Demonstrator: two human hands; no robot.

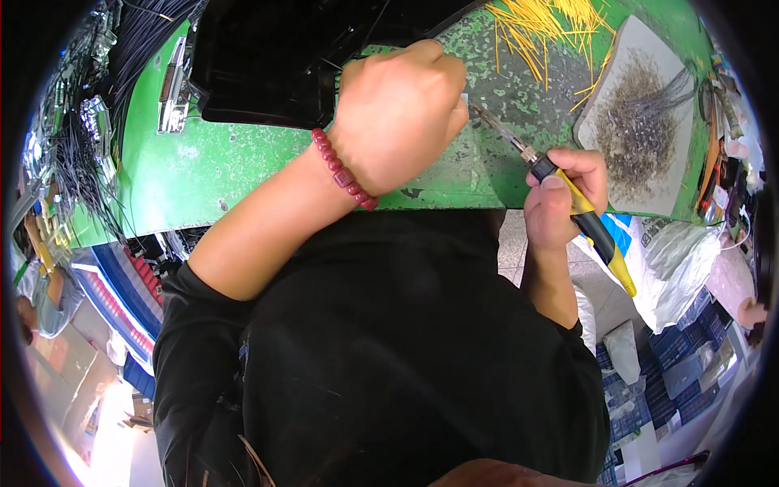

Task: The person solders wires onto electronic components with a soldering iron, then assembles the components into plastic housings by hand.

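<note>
My right hand grips a soldering iron by its black and yellow handle. The iron's thin metal tip points up and left, close to the knuckles of my left hand. That hand is curled closed over the green table, its back turned up and a red bead bracelet on the wrist. A small pale bit shows at its right edge, but what the fingers hold is hidden beneath the hand. Right beside it stands a black plastic tray.
Yellow wires lie loose at the back. On the right a pale slab carries dark debris and thin wires. Black cables and shiny metal parts crowd the left. White plastic bags sit below the right table edge.
</note>
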